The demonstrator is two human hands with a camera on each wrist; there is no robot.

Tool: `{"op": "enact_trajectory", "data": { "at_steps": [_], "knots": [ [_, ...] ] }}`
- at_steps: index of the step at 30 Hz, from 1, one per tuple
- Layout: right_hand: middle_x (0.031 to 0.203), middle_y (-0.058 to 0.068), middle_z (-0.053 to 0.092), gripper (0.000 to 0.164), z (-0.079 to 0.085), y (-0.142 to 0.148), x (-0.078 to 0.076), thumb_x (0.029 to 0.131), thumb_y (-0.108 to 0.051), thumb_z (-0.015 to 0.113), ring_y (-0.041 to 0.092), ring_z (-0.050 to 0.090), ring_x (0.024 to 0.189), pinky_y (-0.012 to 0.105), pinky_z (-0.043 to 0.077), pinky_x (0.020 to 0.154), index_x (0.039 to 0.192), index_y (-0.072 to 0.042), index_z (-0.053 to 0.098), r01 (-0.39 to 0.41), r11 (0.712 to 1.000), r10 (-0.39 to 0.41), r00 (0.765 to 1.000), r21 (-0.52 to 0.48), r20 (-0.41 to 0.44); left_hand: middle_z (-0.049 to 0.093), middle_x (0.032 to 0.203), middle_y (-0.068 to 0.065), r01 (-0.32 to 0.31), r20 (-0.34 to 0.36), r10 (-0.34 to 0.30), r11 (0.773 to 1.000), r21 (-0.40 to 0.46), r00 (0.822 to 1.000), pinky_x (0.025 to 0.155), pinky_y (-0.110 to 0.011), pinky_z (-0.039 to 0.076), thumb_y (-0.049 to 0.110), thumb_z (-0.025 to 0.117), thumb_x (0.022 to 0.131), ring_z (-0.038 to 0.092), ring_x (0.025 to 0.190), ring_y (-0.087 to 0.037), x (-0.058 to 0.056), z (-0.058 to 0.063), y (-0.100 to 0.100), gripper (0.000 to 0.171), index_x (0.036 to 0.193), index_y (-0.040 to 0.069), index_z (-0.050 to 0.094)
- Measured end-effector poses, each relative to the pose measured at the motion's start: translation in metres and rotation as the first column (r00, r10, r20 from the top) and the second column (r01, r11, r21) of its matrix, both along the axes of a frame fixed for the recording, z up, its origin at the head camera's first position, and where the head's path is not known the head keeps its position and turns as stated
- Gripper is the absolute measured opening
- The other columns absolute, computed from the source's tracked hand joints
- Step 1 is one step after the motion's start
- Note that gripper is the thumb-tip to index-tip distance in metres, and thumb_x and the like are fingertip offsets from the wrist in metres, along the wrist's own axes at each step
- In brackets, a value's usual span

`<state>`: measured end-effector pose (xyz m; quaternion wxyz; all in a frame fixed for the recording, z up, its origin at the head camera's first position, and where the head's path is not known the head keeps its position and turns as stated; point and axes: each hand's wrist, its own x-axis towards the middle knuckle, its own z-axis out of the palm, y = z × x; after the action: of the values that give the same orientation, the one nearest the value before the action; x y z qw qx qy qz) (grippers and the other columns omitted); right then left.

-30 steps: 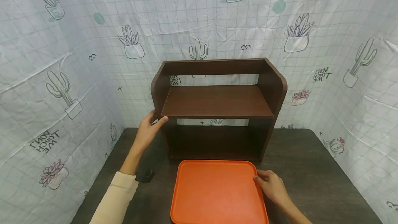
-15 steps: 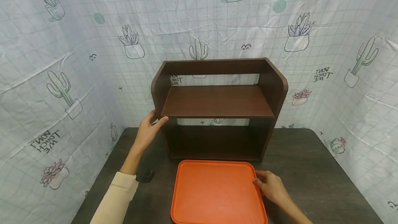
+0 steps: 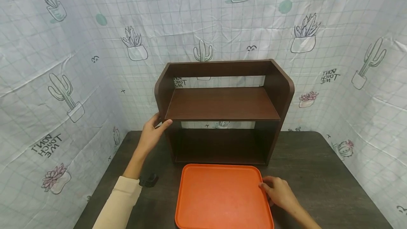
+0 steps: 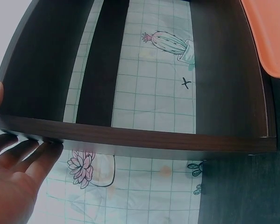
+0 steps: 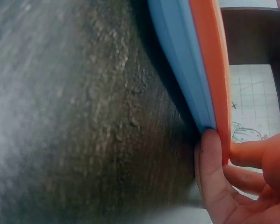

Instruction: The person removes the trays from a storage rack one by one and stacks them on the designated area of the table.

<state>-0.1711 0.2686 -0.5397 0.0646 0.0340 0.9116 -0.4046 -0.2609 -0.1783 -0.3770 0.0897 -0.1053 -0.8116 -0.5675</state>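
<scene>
My left hand (image 3: 151,131) grips the left side panel of a dark brown two-tier shelf (image 3: 222,103). Its thumb lies over the panel's front edge, and in the left wrist view the other fingers (image 4: 41,163) rest along the outer face. Right in front of the shelf lies an orange tray (image 3: 224,197). My right hand (image 3: 279,192) pinches the tray's right rim, thumb on the upper side and fingers at the outer side. Under the orange rim, the right wrist view shows a blue layer (image 5: 186,60), which a fingertip touches.
The shelf and tray stand on a dark wood-grain table (image 3: 318,176). Behind and at both sides hangs a white gridded cloth (image 3: 105,56) printed with cacti. A black strapped device (image 3: 148,180) sits at the left wrist by a cream sleeve (image 3: 119,200).
The right hand's fingers shift slightly at the tray's rim. Left hand, shelf and tray look the same as before.
</scene>
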Motion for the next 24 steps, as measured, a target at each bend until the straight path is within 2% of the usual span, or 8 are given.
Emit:
{"op": "enact_trajectory", "data": {
  "at_steps": [7, 9, 14, 18, 21, 24],
  "knots": [
    [0.076, 0.004, 0.073, 0.034, -0.001, 0.001, -0.001, 0.101, -0.014, 0.073, 0.019, 0.07, 0.057, 0.034, 0.06, 0.048, 0.126, 0.009, 0.071, 0.008, 1.0, -0.007, 1.0, -0.029, 0.03, 0.046, 0.166, -0.016, -0.018, -0.004, 0.018, 1.0, -0.003, 1.0, 0.125, -0.058, 0.039, 0.029, 0.069, 0.106, 0.042, 0.157, -0.035, -0.022, -0.024, -0.008, 0.066, 0.163, 0.009, 0.042],
    [0.077, 0.004, 0.073, 0.034, -0.001, 0.002, -0.001, 0.101, -0.014, 0.073, 0.019, 0.071, 0.057, 0.034, 0.061, 0.049, 0.126, 0.008, 0.071, 0.01, 0.999, -0.009, 0.999, -0.037, 0.031, 0.047, 0.166, -0.015, -0.017, -0.017, 0.017, 1.0, -0.001, 1.0, 0.125, -0.057, 0.04, 0.03, 0.07, 0.106, 0.043, 0.157, -0.034, -0.025, -0.028, -0.009, 0.066, 0.163, 0.011, 0.043],
    [0.08, 0.005, 0.074, 0.032, -0.003, 0.006, 0.001, 0.104, -0.017, 0.069, 0.02, 0.074, 0.061, 0.035, 0.063, 0.051, 0.125, 0.008, 0.072, -0.007, 0.995, 0.009, 1.0, -0.102, 0.026, 0.053, 0.162, -0.011, -0.016, -0.051, 0.017, 1.0, 0.022, 0.999, 0.122, -0.057, 0.044, 0.037, 0.072, 0.104, 0.048, 0.153, -0.031, -0.024, -0.033, -0.013, 0.064, 0.159, 0.014, 0.05],
    [0.08, 0.008, 0.076, 0.032, -0.002, 0.013, 0.003, 0.107, -0.019, 0.065, 0.022, 0.076, 0.063, 0.035, 0.063, 0.052, 0.125, 0.008, 0.072, -0.043, 0.989, 0.046, 0.999, -0.144, 0.014, 0.059, 0.155, -0.015, -0.031, -0.067, 0.033, 0.999, 0.029, 0.997, 0.118, -0.054, 0.049, 0.038, 0.071, 0.105, 0.056, 0.146, -0.033, -0.02, -0.037, -0.018, 0.058, 0.153, 0.009, 0.057],
    [0.082, 0.007, 0.076, 0.031, -0.001, 0.018, 0.005, 0.108, -0.02, 0.065, 0.021, 0.075, 0.064, 0.033, 0.063, 0.052, 0.123, 0.006, 0.073, -0.05, 0.991, 0.05, 0.999, -0.122, -0.002, 0.066, 0.145, -0.019, -0.056, -0.076, 0.059, 0.998, 0.035, 0.995, 0.109, -0.041, 0.058, 0.035, 0.069, 0.106, 0.067, 0.132, -0.035, -0.017, -0.042, -0.023, 0.051, 0.146, 0.004, 0.062],
    [0.087, 0.007, 0.076, 0.028, 0.003, 0.023, 0.004, 0.107, -0.018, 0.065, 0.02, 0.073, 0.064, 0.032, 0.062, 0.051, 0.122, 0.004, 0.074, -0.034, 0.995, 0.033, 0.999, -0.089, -0.02, 0.073, 0.129, -0.024, -0.065, -0.095, 0.072, 0.995, 0.078, 0.993, 0.094, -0.029, 0.063, 0.029, 0.069, 0.106, 0.077, 0.11, -0.032, -0.013, -0.048, -0.028, 0.042, 0.135, 0.0, 0.067]
  ]
}}
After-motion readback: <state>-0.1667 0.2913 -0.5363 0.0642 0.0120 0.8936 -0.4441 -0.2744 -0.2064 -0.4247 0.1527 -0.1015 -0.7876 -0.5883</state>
